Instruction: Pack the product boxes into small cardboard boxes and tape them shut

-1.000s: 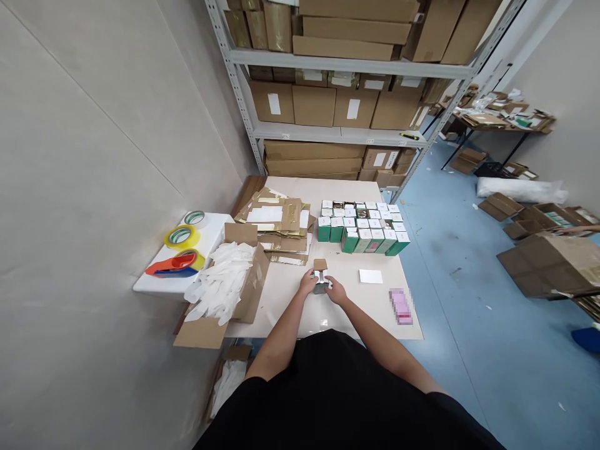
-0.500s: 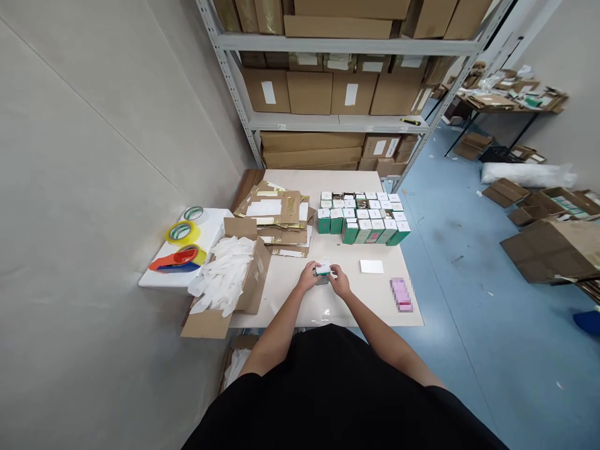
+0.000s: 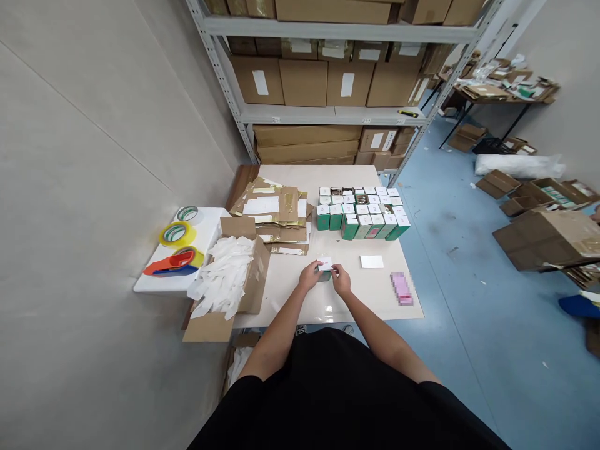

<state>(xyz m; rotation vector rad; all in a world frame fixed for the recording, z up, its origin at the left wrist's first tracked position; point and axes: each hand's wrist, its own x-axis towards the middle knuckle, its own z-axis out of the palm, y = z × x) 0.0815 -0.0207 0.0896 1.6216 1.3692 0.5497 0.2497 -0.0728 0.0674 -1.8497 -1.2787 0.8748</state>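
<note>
A small white-and-green box [image 3: 324, 265] stands on the table between my hands, its white top facing up. My left hand [image 3: 309, 275] grips its left side, fingers closed on it. On the other side my right hand [image 3: 341, 279] pinches the box at its right edge. Right of my hands lies a flat white card or box [image 3: 372, 262]. Farther right is a pink item [image 3: 402, 288], blurred out by pixelation. Beyond my hands stand rows of similar white-and-green boxes [image 3: 360, 212], a few of them with open tops.
Flattened cardboard [image 3: 276, 206] is stacked at the back left of the table [image 3: 290, 300]. An open carton of white gloves or cloths [image 3: 225, 269] stands at the left, beside tape rolls [image 3: 177, 234] and an orange-red tape dispenser [image 3: 171, 262]. Shelving [image 3: 300, 114] with cartons rises behind.
The top of the small box now shows as a white face, where a green edge showed before. Both hands stay around it. The whole view has shifted slightly.
</note>
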